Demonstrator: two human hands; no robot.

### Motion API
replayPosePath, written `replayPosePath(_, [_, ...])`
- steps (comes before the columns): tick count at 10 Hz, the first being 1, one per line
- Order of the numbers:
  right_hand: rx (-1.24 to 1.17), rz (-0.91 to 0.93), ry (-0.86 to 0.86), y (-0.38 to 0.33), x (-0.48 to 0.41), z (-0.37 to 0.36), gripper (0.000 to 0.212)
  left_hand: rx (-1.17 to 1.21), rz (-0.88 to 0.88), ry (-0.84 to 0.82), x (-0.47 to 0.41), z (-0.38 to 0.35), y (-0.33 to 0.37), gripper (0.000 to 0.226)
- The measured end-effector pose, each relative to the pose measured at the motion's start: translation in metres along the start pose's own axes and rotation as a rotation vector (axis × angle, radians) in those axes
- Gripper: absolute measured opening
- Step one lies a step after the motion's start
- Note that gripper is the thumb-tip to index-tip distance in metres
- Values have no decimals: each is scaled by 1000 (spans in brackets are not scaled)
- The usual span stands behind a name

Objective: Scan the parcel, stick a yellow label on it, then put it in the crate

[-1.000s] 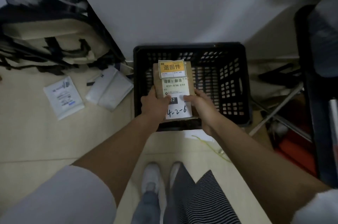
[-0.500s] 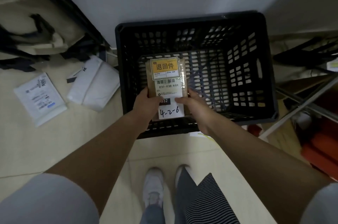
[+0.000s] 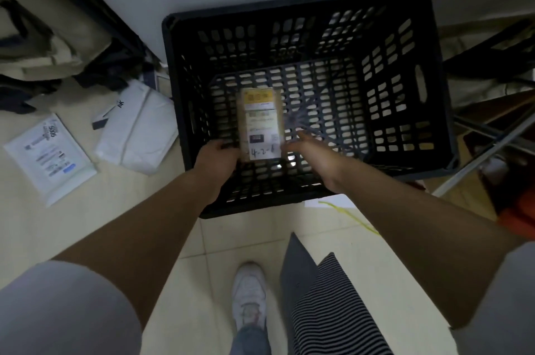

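With the left hand (image 3: 215, 156) pinching the labelled parcel (image 3: 259, 124) low inside the crate (image 3: 434, 94) and the right hand (image 3: 311, 149) spread beside it, laying it flat seemed wiser than dropping.

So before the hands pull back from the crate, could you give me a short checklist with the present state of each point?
1. Yellow label on the parcel: ok, it sits at the parcel's far end.
2. Parcel inside the black crate: ok, it is low within the walls, face up.
3. Parcel resting on the crate floor: cannot tell, the picture is blurred.
4. Right hand released: ok, fingers spread, off the parcel's edge.
5. Left hand released: cannot tell, its fingers are at the parcel's near left corner.
6. Parcel scanned: cannot tell, no scanner is in view.
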State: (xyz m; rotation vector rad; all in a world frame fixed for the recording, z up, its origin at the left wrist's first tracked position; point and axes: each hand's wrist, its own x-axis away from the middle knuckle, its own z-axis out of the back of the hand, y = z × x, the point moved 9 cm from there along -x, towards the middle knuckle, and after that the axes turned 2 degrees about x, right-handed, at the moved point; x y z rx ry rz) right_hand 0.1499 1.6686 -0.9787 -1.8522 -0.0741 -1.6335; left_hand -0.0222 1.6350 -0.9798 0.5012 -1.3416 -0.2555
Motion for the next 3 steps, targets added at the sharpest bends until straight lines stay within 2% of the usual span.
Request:
replayPosePath(1, [-11,-25,60,10,6,10,55,-62,53,16,2,4,-12,11])
replayPosePath(2, [-70,-21,140,17,13,22,27,-89,66,-5,9,1,-13,18])
replayPosePath(3, [-173,-29,264,17,29,36,9,-121,90,-48,25,-7,-8,26])
